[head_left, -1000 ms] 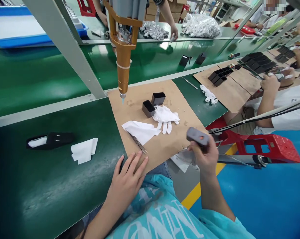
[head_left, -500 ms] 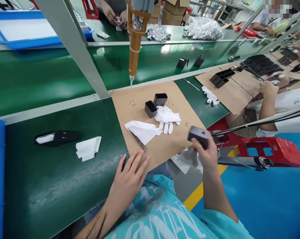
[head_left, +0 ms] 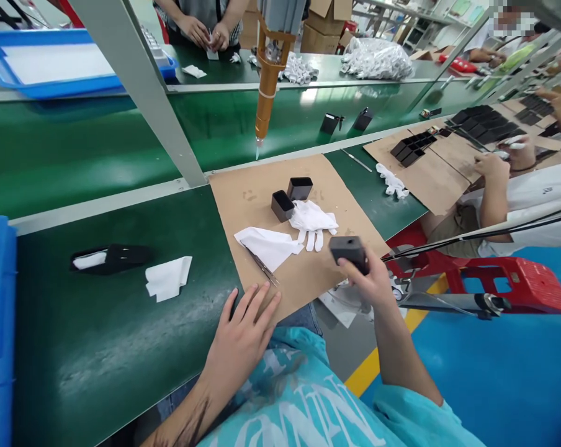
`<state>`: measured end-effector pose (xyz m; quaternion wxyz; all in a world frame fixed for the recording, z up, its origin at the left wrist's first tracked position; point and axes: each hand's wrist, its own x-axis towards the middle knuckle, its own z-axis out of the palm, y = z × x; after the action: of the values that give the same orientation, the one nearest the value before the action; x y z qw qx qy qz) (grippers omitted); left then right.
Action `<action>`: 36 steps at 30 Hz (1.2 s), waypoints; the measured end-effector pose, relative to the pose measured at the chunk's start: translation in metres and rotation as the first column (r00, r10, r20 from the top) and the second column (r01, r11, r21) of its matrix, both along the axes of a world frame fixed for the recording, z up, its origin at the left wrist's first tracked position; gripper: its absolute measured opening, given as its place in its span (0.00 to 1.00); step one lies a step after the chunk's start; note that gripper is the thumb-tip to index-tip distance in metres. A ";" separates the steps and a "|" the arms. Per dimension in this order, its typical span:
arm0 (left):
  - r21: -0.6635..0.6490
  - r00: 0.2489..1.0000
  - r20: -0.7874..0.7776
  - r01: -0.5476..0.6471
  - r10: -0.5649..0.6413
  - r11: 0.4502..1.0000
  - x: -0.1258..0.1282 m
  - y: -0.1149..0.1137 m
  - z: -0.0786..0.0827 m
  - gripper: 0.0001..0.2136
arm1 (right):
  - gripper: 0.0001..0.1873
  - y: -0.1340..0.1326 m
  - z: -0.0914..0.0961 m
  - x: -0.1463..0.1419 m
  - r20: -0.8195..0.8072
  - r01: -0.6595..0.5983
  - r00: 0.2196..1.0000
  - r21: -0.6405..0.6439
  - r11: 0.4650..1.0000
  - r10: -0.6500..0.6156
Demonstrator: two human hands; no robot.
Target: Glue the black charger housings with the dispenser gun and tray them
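My right hand (head_left: 373, 279) grips a small black box-shaped housing (head_left: 348, 249) and holds it up over the right edge of the brown cardboard sheet (head_left: 271, 177). Flat at the sheet's lower left edge lies my left hand (head_left: 246, 326), fingers spread and holding nothing. Just beyond its fingertips are metal tweezers (head_left: 262, 267), partly on a folded white cloth (head_left: 266, 243). Two more black housings, one open-topped (head_left: 281, 205) and another (head_left: 300, 187) behind it, stand on the sheet. A white glove (head_left: 312, 220) lies against them.
An orange dispenser with a fine nozzle (head_left: 265, 112) hangs over the sheet's back edge. Left on the green table are a black case (head_left: 122, 257) and a white cloth (head_left: 169, 278). A grey post (head_left: 145, 99) rises behind. Co-workers sit across and at right, near black boxes (head_left: 413, 148).
My right hand has moved left with the black housing, bringing it over the cardboard and turning it slightly. My left hand stays in place. Across the table, a co-worker's hands have shifted left.
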<state>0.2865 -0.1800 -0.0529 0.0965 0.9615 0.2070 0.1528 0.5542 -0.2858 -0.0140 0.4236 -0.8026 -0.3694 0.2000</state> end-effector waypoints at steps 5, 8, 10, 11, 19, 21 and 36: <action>-0.202 0.996 0.079 -0.027 0.044 0.979 -0.002 0.006 0.004 0.18 | 0.18 0.009 0.000 -0.019 -0.610 0.098 0.792 0.155 0.983 0.017; -0.464 0.974 0.148 -0.083 0.170 0.882 0.003 0.014 0.019 0.21 | 0.15 0.020 -0.002 -0.037 -0.798 0.048 0.594 0.163 0.985 0.103; -0.648 0.957 0.159 -0.085 0.243 0.757 0.011 0.021 0.033 0.25 | 0.15 0.028 -0.004 -0.050 -0.850 -0.016 0.499 0.185 0.983 0.168; -0.724 0.952 0.156 -0.071 0.262 0.686 0.016 0.025 0.040 0.27 | 0.15 0.031 -0.004 -0.056 -0.860 -0.052 0.467 0.205 0.977 0.205; -0.888 0.938 0.069 -0.097 0.340 0.449 0.032 0.050 0.048 0.20 | 0.35 0.040 -0.002 -0.069 -0.722 -0.399 0.540 0.234 0.887 0.433; -0.895 0.901 0.100 -0.104 0.422 0.434 0.030 0.051 0.040 0.21 | 0.34 0.038 -0.002 -0.065 -0.565 -0.423 0.673 0.235 0.875 0.477; -0.977 0.816 0.072 0.175 0.574 -0.125 0.026 0.051 0.039 0.18 | 0.30 0.048 -0.010 -0.086 0.307 -0.459 0.875 0.283 0.842 0.374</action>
<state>0.3129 -0.1289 -0.0139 0.7906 0.4430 0.3707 0.2032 0.4682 -0.2383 -0.0236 0.4567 -0.6327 -0.6136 0.1212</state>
